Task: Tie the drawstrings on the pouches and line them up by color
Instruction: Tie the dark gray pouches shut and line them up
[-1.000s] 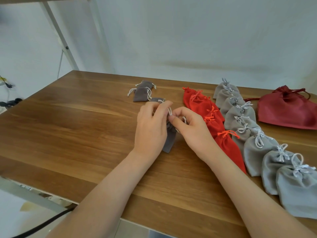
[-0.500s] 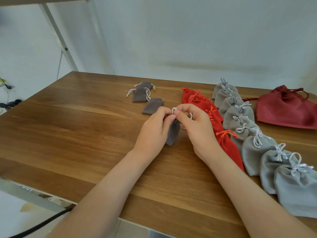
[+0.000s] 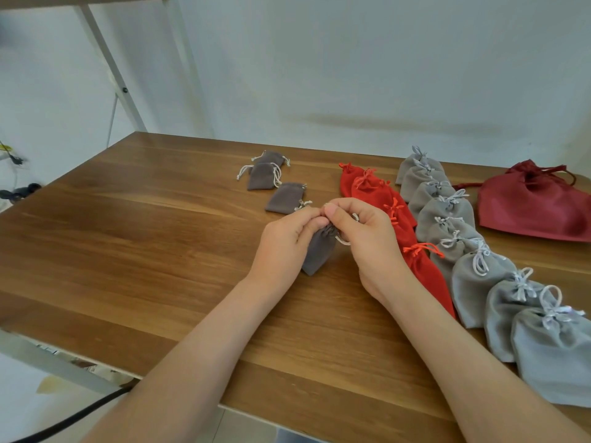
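While our left hand (image 3: pixel 284 241) and right hand (image 3: pixel 372 243) are pinching one velvety grey pouch (image 3: pixel 316 255) (small, rectangular), three more pouches (image 3: pixel 283 198) are lying beyond.

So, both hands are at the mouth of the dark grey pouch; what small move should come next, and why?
Probably pull the two ends apart to tighten the knot. The left hand and right hand both pinch the white cord at the gathered mouth of the dark grey pouch, and a loose loop hangs beside the right hand, so the tie looks unfinished.
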A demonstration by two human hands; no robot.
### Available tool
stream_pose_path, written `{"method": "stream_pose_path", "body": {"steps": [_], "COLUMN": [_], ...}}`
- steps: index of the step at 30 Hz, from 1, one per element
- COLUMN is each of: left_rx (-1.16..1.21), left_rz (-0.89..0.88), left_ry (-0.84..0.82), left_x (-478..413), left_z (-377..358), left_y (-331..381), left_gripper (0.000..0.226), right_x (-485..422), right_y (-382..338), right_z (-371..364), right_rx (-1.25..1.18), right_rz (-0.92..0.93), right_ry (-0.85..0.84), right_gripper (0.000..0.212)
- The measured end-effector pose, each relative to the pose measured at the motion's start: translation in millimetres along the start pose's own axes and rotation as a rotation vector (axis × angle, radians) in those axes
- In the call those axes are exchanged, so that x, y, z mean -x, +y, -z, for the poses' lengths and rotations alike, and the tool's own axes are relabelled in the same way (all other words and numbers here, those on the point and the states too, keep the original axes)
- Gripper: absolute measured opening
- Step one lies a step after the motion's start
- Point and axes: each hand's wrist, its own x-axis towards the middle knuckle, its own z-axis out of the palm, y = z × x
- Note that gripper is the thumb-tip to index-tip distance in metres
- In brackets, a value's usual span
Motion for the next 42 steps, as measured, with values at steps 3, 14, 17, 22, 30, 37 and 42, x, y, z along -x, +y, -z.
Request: {"method": "stream_pose_path", "body": {"steps": [3,14,17,22,30,37,42], "left_rx": [0.111,0.297,0.298,0.375,0.673,0.896,0.724], "left_rz": [0.105,0.268,0.278,0.27,0.344,0.395,0.406], "left_ry": [-0.029,-0.114,-0.018,0.091,0.157,0.072,0.13], "left_x": [-1.4,-5.0,-4.6,-5.7,-8.1,-9.8,-7.6], "left_z": [0.2,2.9,3.4,3.1,5.2,6.7,1.8], "left_y": [0.2,-0.1,-0.9,-0.7,7.4,10.6,6.9], "left_gripper": [0.014,0.02,0.019,0.013,0.016,0.015,0.017], "right_x": [0.1,-0.1,0.8,-0.1,-4.4,-3.1,-5.3], "right_y": [1.6,8.2,6.6,10.9,6.1,5.0,7.7], "right_z": [1.2,6.0,3.2,1.3,1.7,6.7,12.5], "right_rx": [0.105,0.667,0.66,0.665,0.5,0.759,0.746], "right_rz": [0.088,0.304,0.309,0.177,0.095,0.257,0.197], "right_ry": [-0.04,-0.092,-0.084,-0.16,-0.09,-0.137,-0.11], "right_gripper": [0.015,0.005,0.019,0.021,0.013,0.016,0.017]}}
